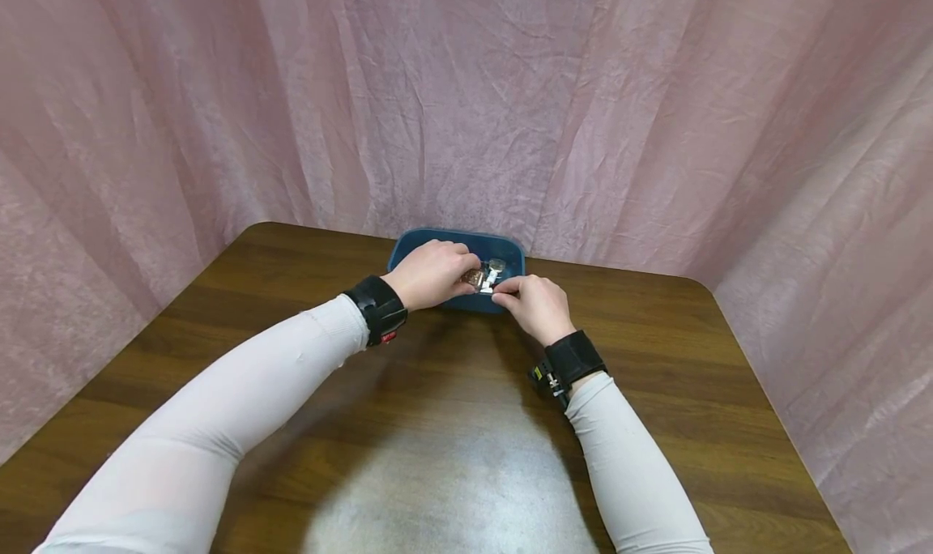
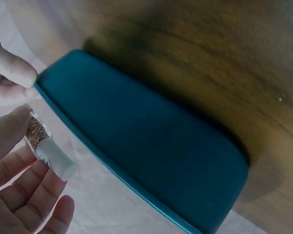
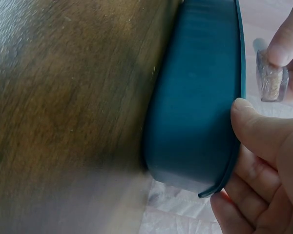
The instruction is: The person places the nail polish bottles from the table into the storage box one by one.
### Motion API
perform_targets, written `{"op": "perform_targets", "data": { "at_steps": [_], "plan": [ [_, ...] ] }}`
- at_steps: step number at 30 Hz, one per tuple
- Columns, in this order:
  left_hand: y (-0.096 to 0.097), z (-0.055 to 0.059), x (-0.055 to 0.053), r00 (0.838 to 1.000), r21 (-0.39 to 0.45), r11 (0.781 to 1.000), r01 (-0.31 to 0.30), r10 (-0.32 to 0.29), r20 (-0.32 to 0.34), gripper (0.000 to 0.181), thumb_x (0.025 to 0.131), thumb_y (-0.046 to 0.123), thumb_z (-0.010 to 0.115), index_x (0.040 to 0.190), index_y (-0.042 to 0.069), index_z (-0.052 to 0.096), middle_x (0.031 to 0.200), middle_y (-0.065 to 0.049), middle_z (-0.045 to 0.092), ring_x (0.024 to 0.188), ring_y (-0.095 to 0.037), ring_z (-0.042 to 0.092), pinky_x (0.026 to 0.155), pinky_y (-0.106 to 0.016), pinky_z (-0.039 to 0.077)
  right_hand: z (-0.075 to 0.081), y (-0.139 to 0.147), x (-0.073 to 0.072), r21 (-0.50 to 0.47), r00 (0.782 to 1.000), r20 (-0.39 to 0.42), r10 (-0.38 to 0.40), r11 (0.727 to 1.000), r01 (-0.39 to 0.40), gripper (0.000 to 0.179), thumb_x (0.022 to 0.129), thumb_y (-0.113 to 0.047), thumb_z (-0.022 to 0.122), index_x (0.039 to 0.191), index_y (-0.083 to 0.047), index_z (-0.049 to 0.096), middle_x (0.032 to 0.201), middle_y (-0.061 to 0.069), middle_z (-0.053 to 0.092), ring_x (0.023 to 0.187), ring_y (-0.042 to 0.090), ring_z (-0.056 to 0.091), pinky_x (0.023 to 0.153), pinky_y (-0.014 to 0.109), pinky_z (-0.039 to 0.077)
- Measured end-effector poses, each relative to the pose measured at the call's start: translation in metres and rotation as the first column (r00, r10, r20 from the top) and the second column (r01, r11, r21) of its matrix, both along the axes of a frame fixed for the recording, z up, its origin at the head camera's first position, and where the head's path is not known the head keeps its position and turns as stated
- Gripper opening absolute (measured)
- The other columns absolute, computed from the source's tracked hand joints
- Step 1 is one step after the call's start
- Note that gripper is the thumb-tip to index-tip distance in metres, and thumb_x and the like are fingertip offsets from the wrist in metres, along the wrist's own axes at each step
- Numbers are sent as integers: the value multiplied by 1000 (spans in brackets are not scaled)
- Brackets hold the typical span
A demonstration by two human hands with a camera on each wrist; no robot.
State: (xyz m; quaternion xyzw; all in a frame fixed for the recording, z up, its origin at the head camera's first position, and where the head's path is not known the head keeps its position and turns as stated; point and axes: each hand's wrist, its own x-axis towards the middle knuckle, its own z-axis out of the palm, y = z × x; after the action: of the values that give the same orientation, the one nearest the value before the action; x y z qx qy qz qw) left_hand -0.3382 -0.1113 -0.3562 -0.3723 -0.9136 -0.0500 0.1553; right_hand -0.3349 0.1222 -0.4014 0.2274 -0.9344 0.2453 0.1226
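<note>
At the far side of the table stands a blue plastic bin (image 1: 466, 236). My left hand (image 1: 433, 272) is over its left part and grips a small clear spice jar (image 2: 36, 130) between thumb and fingers. Brown granules fill the jar, and its white cap (image 2: 58, 160) is tilted downward in the left wrist view. With thumb and fingers my right hand (image 3: 268, 156) pinches the bin's rim at the near right. Inside the bin, another clear container (image 1: 497, 265) with white parts shows between the hands; the rest of the contents is hidden.
The bin stands on a brown wooden table (image 1: 656, 360), close to its back edge. A pink curtain (image 1: 466, 100) hangs behind and along both sides. Black straps with small devices (image 1: 572, 360) are worn on the wrists.
</note>
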Motion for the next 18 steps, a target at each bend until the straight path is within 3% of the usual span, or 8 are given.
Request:
{"op": "perform_targets", "data": {
  "at_steps": [8, 18],
  "plan": [
    [-3, 0, -14, 989, 9, 994, -111, 110, 98, 24, 102, 26, 84, 115, 8, 79, 100, -7, 70, 84, -22, 66, 77, -39, 56, 1, 0, 1, 2, 1000, 6, 2, 1000, -2, 20, 102, -29, 82, 116, -16, 88, 110, 3, 84, 97, 29, 78, 79, 50, 57],
    [-11, -7, -41, 951, -3, 966, -260, 257, 169, 20, 107, 28, 77, 115, 10, 76, 104, -7, 72, 93, -24, 71, 85, -43, 59, 1, 0, 0, -1, 1000, 8, 6, 1000, -6, 20, 103, -31, 81, 116, -17, 88, 111, 2, 84, 99, 28, 78, 81, 49, 57]
  ]
}}
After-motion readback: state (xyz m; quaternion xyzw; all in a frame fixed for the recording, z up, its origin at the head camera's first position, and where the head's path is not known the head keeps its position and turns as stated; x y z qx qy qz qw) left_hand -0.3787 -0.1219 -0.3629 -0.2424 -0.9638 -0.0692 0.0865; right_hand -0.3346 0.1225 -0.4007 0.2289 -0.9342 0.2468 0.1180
